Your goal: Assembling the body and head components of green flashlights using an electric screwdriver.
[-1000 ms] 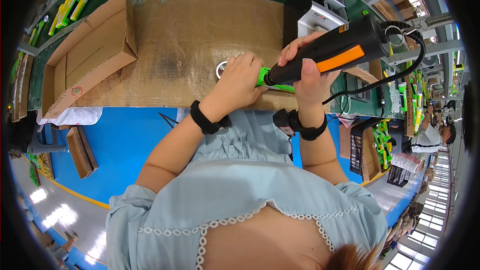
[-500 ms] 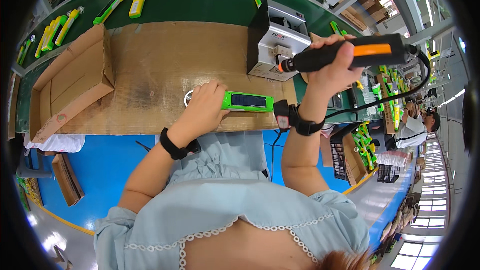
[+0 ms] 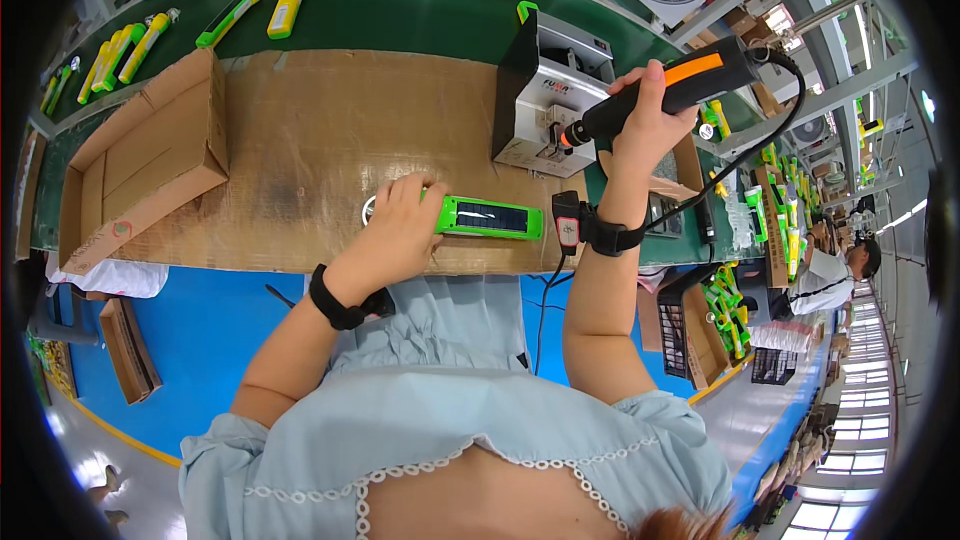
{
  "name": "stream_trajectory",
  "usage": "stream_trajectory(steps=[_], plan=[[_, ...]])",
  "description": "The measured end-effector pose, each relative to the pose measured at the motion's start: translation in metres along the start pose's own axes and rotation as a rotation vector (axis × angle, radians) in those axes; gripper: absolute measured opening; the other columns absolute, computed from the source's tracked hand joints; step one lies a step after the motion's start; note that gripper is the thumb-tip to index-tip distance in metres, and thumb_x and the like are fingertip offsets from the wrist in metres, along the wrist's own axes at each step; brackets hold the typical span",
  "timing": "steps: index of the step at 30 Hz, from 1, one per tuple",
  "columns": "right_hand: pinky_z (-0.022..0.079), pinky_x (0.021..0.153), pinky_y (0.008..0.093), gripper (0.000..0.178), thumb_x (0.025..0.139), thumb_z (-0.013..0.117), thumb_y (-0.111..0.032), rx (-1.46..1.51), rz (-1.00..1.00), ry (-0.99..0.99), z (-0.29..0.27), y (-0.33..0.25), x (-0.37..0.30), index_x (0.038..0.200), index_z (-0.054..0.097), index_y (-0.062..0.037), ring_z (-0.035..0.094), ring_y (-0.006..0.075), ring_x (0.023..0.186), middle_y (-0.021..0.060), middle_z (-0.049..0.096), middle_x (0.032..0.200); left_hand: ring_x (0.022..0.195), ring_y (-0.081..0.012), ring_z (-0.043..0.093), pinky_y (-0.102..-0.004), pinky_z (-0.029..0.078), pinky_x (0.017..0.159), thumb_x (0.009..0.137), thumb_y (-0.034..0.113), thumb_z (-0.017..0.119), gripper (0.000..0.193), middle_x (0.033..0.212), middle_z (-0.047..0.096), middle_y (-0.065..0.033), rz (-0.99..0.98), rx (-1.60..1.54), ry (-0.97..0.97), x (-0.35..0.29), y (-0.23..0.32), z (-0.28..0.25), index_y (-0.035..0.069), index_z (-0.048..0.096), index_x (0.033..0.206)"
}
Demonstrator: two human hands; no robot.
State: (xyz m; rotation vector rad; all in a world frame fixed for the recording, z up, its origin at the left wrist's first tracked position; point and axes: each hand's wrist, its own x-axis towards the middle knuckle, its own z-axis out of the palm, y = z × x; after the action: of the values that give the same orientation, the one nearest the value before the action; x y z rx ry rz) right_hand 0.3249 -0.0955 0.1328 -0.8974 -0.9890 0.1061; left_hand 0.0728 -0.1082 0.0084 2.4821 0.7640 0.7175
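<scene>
My left hand is closed round the head end of a green flashlight, which lies on the cardboard sheet with a dark solar panel facing up. Part of its pale round head shows beside my fingers; the rest is covered. In my right hand is a black electric screwdriver with an orange stripe and a cable at its rear. It slants down to the left, its orange-ringed tip at the front of a grey metal screw feeder. Whether the tip touches the feeder, I cannot tell.
At the left stands an open cardboard tray. Several yellow and green flashlights lie on the green bench beyond the cardboard sheet. The black screwdriver cable loops down past my right wrist. A co-worker is at far right.
The screwdriver has tilted more steeply, its rear end swinging away from me, and my right hand has shifted slightly left. My left hand stays on the flashlight.
</scene>
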Motion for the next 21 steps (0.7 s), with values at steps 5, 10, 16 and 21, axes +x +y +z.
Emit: stream_trajectory(steps=[5, 10, 16, 21], plan=[[0.047, 0.050, 0.0264, 0.021, 0.085, 0.064, -0.012, -0.019, 0.007, -0.026, -0.003, -0.014, -0.019, 0.089, 0.047, -0.0004, 0.056, 0.0157, 0.051, 0.0087, 0.056, 0.066, 0.106, -0.0412, 0.043, -0.0460, 0.034, 0.093, 0.069, 0.004, 0.069, 0.055, 0.118, 0.045, -0.0211, 0.027, 0.024, 0.031, -0.004, 0.000, 0.001, 0.000, 0.045, 0.118], [0.049, 0.052, 0.0298, 0.031, 0.084, 0.063, -0.022, 0.328, 0.176, -0.158, 0.009, -0.037, -0.050, 0.097, 0.047, 0.0010, 0.056, 0.0196, 0.055, 0.0127, 0.056, 0.068, 0.109, -0.0400, 0.043, -0.0457, 0.033, 0.094, 0.069, 0.004, 0.069, 0.058, 0.117, 0.045, -0.0211, 0.053, 0.027, 0.050, -0.004, 0.000, 0.002, -0.001, 0.043, 0.120], [0.051, 0.055, 0.0317, 0.031, 0.084, 0.064, -0.019, 0.514, 0.253, -0.301, 0.034, -0.036, -0.073, 0.101, 0.047, 0.0009, 0.057, 0.0196, 0.060, 0.0127, 0.056, 0.072, 0.109, -0.0392, 0.043, -0.0447, 0.033, 0.094, 0.067, 0.004, 0.069, 0.060, 0.117, 0.045, -0.0206, 0.053, 0.007, 0.065, -0.003, -0.001, 0.002, -0.001, 0.042, 0.121], [0.051, 0.055, 0.0311, 0.025, 0.084, 0.062, -0.013, 0.500, 0.254, -0.342, 0.045, -0.028, -0.080, 0.099, 0.048, 0.0015, 0.058, 0.0194, 0.060, 0.0127, 0.057, 0.072, 0.109, -0.0390, 0.043, -0.0446, 0.034, 0.094, 0.066, 0.002, 0.069, 0.060, 0.117, 0.045, -0.0200, 0.056, -0.008, 0.083, -0.004, -0.002, 0.002, -0.001, 0.043, 0.120]])
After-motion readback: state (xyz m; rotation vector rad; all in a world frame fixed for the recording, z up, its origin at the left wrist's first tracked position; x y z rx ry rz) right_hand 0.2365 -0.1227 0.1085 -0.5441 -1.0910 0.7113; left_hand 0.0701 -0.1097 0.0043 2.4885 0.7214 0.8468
